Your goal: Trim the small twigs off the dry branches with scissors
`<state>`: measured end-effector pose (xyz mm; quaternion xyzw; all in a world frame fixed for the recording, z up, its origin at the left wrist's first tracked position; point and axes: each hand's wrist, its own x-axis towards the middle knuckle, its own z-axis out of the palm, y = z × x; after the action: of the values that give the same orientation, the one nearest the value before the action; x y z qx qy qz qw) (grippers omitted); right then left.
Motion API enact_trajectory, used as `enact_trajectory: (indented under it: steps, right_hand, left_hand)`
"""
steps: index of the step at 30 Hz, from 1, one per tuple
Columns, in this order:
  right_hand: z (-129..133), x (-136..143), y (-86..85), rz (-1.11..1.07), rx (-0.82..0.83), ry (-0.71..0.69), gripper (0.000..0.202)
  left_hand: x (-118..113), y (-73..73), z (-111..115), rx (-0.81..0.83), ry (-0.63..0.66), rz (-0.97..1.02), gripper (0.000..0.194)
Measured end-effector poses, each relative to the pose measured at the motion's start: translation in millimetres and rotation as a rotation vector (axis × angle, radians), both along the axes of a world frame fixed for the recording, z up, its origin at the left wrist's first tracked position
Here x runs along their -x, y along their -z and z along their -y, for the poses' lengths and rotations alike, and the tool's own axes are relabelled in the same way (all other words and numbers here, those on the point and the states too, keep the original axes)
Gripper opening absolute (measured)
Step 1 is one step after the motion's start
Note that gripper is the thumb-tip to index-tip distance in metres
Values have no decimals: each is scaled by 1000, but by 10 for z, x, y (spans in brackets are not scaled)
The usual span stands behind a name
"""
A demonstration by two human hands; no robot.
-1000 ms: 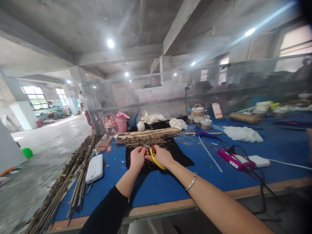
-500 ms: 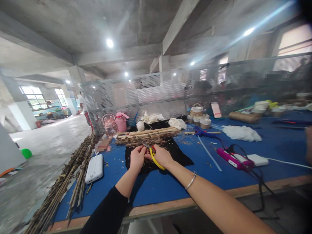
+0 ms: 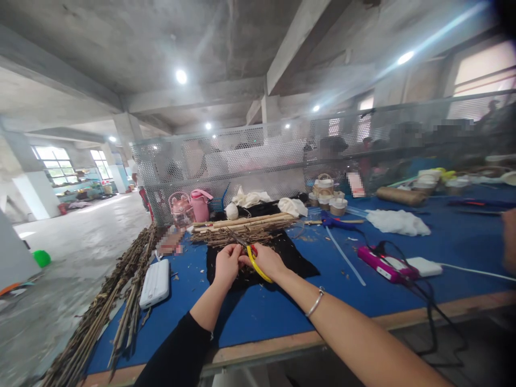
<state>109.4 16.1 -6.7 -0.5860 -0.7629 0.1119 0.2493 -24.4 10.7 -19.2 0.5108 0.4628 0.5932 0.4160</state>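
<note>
My right hand (image 3: 267,261) is wrapped round a pair of scissors (image 3: 257,267) with yellow handles, red on the inner side. Their blades point up and to the left, over my left hand. Close beside it, my left hand (image 3: 226,264) is closed in a pinch; whatever lies between its fingertips is too small to make out. Both hands are above a black cloth (image 3: 301,259) strewn with bits of plant. Just beyond them lies a bundle of thin dry twigs (image 3: 209,235), with thicker pale sticks (image 3: 258,219) behind.
Long dry stalks (image 3: 121,290) lie along the left of the blue table (image 3: 242,322), by a white power bank (image 3: 155,284). At right are a magenta box (image 3: 382,263) with cables, a glue gun (image 3: 336,221) and white cloth (image 3: 397,222). A mesh screen (image 3: 242,156) stands behind.
The view has shifted very slightly. Both hands and the scissors stay in almost the same place, with only a small movement of the fingers.
</note>
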Motion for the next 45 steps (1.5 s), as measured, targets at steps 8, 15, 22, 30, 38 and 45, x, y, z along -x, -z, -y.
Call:
enact_trajectory:
  steps: [8, 15, 22, 30, 38, 45]
  right_hand:
    - [-47, -13, 59, 27, -16, -24, 58]
    - [-24, 0, 61, 15, 1, -71, 60]
    - [11, -8, -15, 59, 24, -42, 59]
    - [7, -21, -40, 30, 25, -54, 54]
    - [-41, -11, 53, 57, -33, -63, 58]
    - [-48, -21, 57, 43, -6, -95, 57]
  left_hand:
    - [20, 12, -19, -41, -72, -74, 28]
    - [38, 4, -30, -68, -19, -86, 25]
    - [97, 67, -92, -105, -39, -195, 24]
    - [86, 69, -74, -77, -46, -231, 28]
    - [76, 10, -49, -93, -109, -218, 24]
    - [80, 32, -67, -56, -84, -197, 22]
